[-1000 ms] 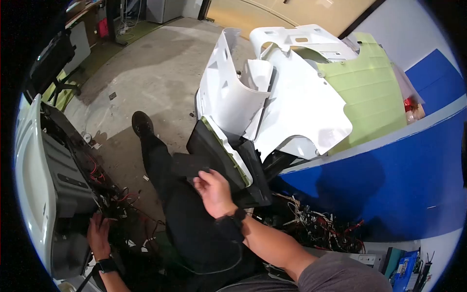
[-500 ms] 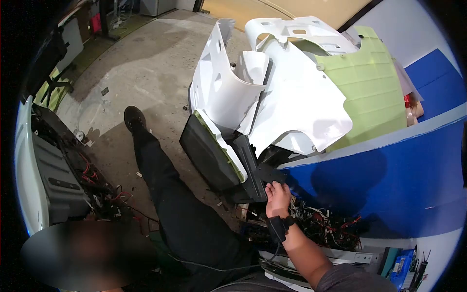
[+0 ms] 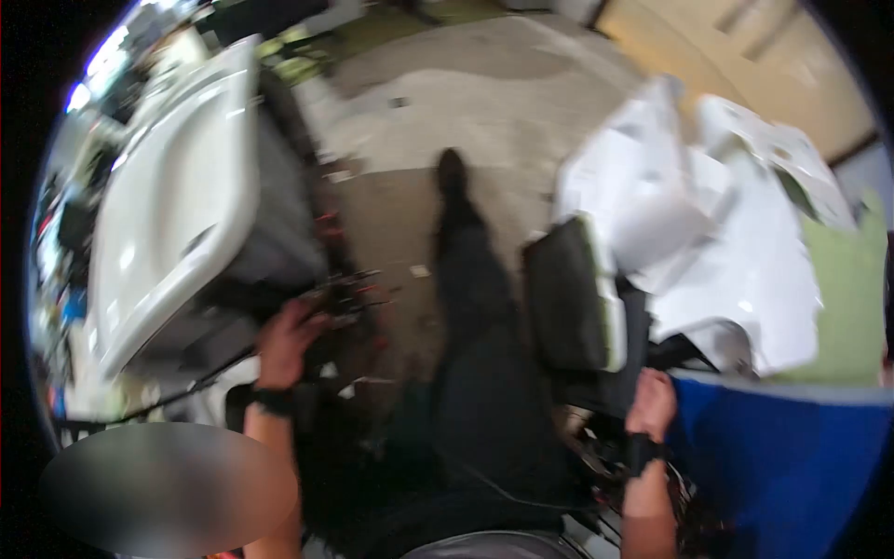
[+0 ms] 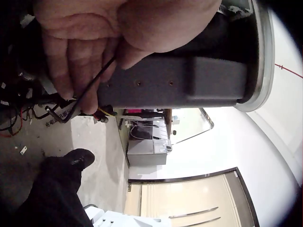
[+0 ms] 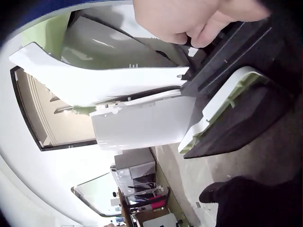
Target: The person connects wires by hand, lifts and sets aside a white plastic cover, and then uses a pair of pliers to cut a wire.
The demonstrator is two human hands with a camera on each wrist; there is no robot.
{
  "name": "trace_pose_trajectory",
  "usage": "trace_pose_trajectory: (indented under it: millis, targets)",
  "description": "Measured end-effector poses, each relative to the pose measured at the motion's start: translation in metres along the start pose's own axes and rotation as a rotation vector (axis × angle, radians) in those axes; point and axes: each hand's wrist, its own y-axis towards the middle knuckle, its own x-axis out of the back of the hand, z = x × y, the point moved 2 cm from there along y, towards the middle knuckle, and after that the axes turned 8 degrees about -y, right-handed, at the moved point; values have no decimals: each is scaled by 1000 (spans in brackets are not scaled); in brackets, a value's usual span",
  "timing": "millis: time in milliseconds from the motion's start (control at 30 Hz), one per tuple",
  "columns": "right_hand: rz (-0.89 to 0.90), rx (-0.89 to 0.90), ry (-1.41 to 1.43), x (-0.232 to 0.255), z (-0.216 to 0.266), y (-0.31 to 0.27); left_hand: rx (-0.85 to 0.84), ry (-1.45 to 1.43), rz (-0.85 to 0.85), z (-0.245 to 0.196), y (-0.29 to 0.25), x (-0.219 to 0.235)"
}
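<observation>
At the left, my left hand (image 3: 284,349) is beside the grey underside (image 3: 270,242) of a large glossy white panel (image 3: 177,205). In the left wrist view a thin black rod (image 4: 87,92), bent near its end, runs between the thumb and fingers of that hand. Over on the right, my right hand (image 3: 652,405) has its fingers curled, close to long black trim (image 5: 227,56) and a dark panel with a white edge (image 5: 236,123). A small white bit (image 5: 192,51) shows by its fingertips. Whether those fingers hold anything I cannot tell.
Large white shell parts (image 3: 643,186) lean together at the right, beside a pale green panel (image 3: 852,289) and a blue board (image 3: 782,447). Red and black wires (image 3: 349,289) lie by the left panel. My outstretched leg (image 3: 475,298) crosses the concrete floor (image 3: 503,102).
The head view has swung left. My right hand carried a flat dark piece from over the leg to the black trim at right; that piece no longer shows there. The left hand stays by the grey underside.
</observation>
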Motion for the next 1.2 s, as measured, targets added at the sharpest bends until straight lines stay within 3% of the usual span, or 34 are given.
trace_pose_trajectory:
  millis: [33, 67, 100, 200, 267, 333, 533, 633, 700, 733, 800, 867, 967, 1133, 1200]
  targets:
    - [-55, -244, 377, -9, 29, -6, -190, 368, 62, -1, 0, 5]
    - [-119, -516, 728, -15, 54, -14, -144, 186, 11, 14, 5, 16]
    - [-106, -547, 710, -21, 67, -18, 228, -433, -123, 3, -4, 8]
    - [-41, -569, 717, -34, 92, -23, 233, -421, -156, -5, -9, 4]
    - [180, -493, 667, -49, 124, -26, 210, -430, -172, -6, -13, 8]
    - [226, -470, 661, -68, 162, -31, 223, -393, -219, -7, -20, 15]
    - [894, -227, 380, -146, 260, -58, 241, -365, -198, -8, -35, 21]
    - [1248, -85, 363, -195, 285, -86, 235, -349, -180, -6, -40, 20]
    - [1380, 35, 344, -229, 293, -107, 234, -361, -140, -2, -42, 18]
    - [1366, 124, 256, -245, 296, -118, 238, -368, -97, -4, -44, 14]
    - [1269, 492, 47, -269, 306, -134, 259, -385, -91, -4, -48, 9]
    - [1262, 565, -3, -282, 315, -151, 245, -436, 22, 0, -49, 6]
    - [1353, 515, 82, -290, 321, -167, 242, -437, 22, -8, -54, 6]
    - [1303, 517, 115, -293, 314, -173, 225, -434, 32, -11, -53, 5]
    - [1289, 515, 132, -292, 310, -169, 310, -319, 43, -6, -49, 6]
